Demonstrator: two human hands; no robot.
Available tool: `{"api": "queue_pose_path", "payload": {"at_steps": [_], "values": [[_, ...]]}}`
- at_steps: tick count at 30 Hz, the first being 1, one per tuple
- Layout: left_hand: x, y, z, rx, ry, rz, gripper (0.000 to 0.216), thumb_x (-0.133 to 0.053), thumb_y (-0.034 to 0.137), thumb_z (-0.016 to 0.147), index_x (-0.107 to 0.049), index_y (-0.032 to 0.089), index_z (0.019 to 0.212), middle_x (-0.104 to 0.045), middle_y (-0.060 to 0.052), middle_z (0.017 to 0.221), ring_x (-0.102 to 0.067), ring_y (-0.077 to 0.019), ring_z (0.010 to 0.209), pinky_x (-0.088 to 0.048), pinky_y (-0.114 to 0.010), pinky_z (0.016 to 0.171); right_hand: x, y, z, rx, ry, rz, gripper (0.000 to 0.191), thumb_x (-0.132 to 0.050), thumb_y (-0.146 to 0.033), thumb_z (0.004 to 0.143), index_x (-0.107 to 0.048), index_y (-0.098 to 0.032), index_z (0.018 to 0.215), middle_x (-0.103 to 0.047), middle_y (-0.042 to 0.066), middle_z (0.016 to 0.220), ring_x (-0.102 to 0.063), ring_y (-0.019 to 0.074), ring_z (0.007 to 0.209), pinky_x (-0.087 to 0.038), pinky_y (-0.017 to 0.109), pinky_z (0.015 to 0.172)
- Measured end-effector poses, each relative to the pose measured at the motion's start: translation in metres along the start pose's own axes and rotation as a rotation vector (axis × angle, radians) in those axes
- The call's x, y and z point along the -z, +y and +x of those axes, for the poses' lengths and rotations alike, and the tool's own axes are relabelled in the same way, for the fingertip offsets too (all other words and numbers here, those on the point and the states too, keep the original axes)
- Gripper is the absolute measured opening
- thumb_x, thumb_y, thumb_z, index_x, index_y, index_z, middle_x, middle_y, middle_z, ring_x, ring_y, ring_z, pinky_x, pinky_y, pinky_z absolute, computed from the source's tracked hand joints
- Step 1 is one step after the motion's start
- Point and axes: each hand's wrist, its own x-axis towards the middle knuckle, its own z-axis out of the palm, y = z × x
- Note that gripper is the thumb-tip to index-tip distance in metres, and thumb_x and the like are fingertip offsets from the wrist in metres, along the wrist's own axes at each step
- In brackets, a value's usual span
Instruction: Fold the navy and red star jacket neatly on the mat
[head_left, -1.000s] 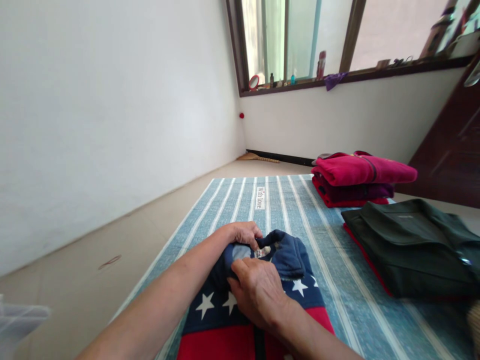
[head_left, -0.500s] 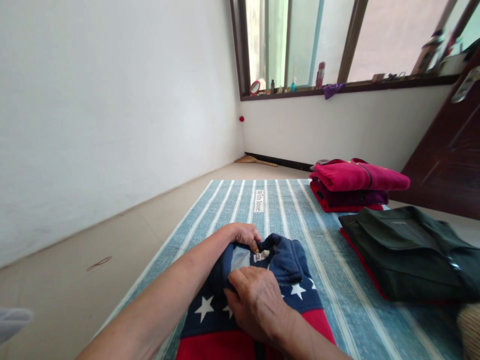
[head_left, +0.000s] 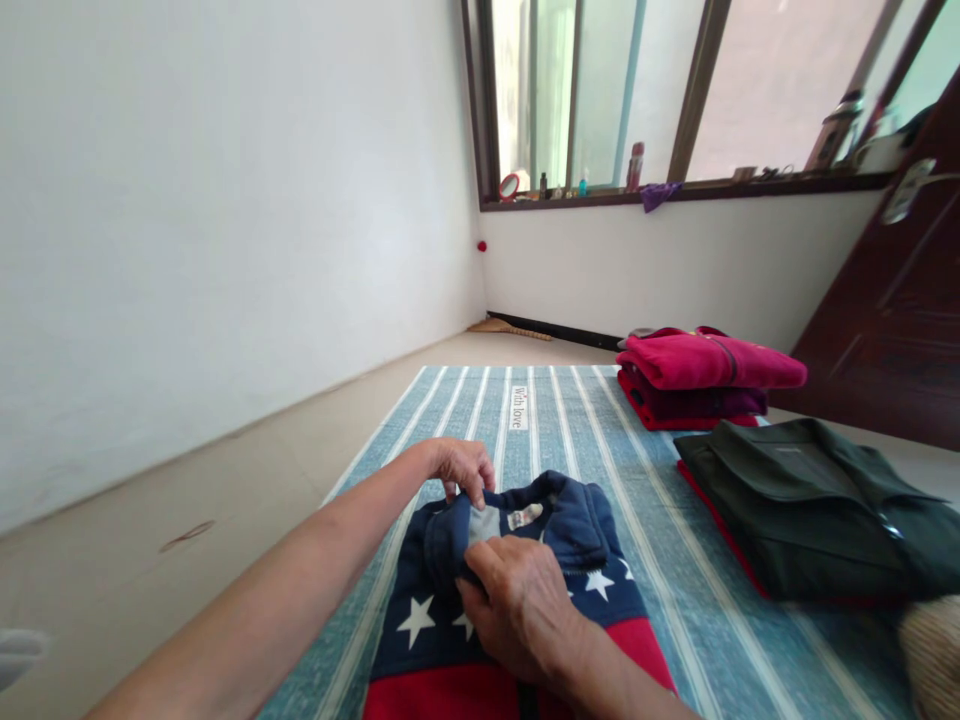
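A navy and red jacket (head_left: pixel 420 650) with white stars lies front up on the striped cloth (head_left: pixel 360 640), its collar towards the far side. My left hand (head_left: pixel 463 466) pinches the back left edge of the collar between thumb and fingers. Closer to me, my right hand (head_left: pixel 517 600) grips the front of the collar near the zip, fingers curled over the fabric. A pale label (head_left: pixel 524 516) shows inside the neck. The jacket's lower part runs out of view at the bottom.
A folded dark green garment (head_left: pixel 817 510) lies on something red at the right. Behind it stands a stack of folded clothes with a pink garment (head_left: pixel 705 358) on top. A brown door (head_left: pixel 885 330) and a windowsill with bottles (head_left: pixel 636 168) are beyond.
My left hand has moved left along the collar, away from the label, which shows more fully. My right hand keeps its grip on the collar's front. The view has shifted slightly.
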Motion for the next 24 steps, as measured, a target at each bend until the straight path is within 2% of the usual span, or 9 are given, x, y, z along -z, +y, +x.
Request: {"api": "queue_pose_path", "payload": {"at_steps": [4,10,13,16,24], "values": [[-0.005,-0.002,0.006,0.003,0.071,0.014,0.025,-0.070,0.013,0.044,-0.064,0.017,0.068,-0.056,0.004,0.053,-0.056,-0.0145,0.055,-0.048,-0.024,0.050,0.001,0.000,0.000,0.008,-0.020,0.009,0.009,-0.057,-0.022,0.079,-0.051,-0.021,0.073,-0.062,-0.001,0.066,-0.056,0.0154,0.056,-0.031,0.027,0.051],[0.004,-0.002,-0.020,-0.005,0.020,-0.018,0.031,-0.072,0.023,0.049,-0.067,0.018,0.079,-0.066,-0.003,0.072,-0.063,-0.0221,0.069,-0.053,-0.030,0.051,0.001,0.001,0.001,-0.014,-0.053,0.020,0.010,-0.056,-0.023,0.082,-0.051,-0.021,0.074,-0.063,0.000,0.067,-0.057,0.0154,0.058,-0.035,0.027,0.053],[0.004,-0.002,-0.026,-0.001,0.011,-0.023,0.035,-0.071,0.018,0.047,-0.067,0.020,0.082,-0.067,-0.002,0.073,-0.064,-0.0231,0.071,-0.054,-0.031,0.052,0.002,0.001,0.002,-0.021,-0.052,0.017,0.010,-0.057,-0.024,0.081,-0.052,-0.021,0.074,-0.064,0.000,0.068,-0.057,0.0155,0.058,-0.036,0.026,0.053],[-0.002,-0.001,-0.019,0.030,0.033,0.014,0.031,-0.067,0.011,0.043,-0.067,0.018,0.073,-0.064,-0.001,0.062,-0.062,-0.0220,0.062,-0.052,-0.030,0.049,0.005,0.001,0.003,-0.034,-0.056,0.012,0.010,-0.058,-0.024,0.081,-0.052,-0.021,0.073,-0.064,0.000,0.067,-0.059,0.0156,0.058,-0.037,0.026,0.052],[-0.013,-0.002,-0.004,0.044,0.304,0.132,0.023,-0.056,0.007,0.041,-0.058,0.017,0.061,-0.048,0.005,0.046,-0.051,-0.0160,0.051,-0.046,-0.026,0.047,0.007,0.001,0.008,-0.107,-0.098,-0.007,0.007,-0.058,-0.024,0.079,-0.053,-0.020,0.075,-0.066,0.002,0.070,-0.062,0.0177,0.061,-0.037,0.026,0.052]]}}
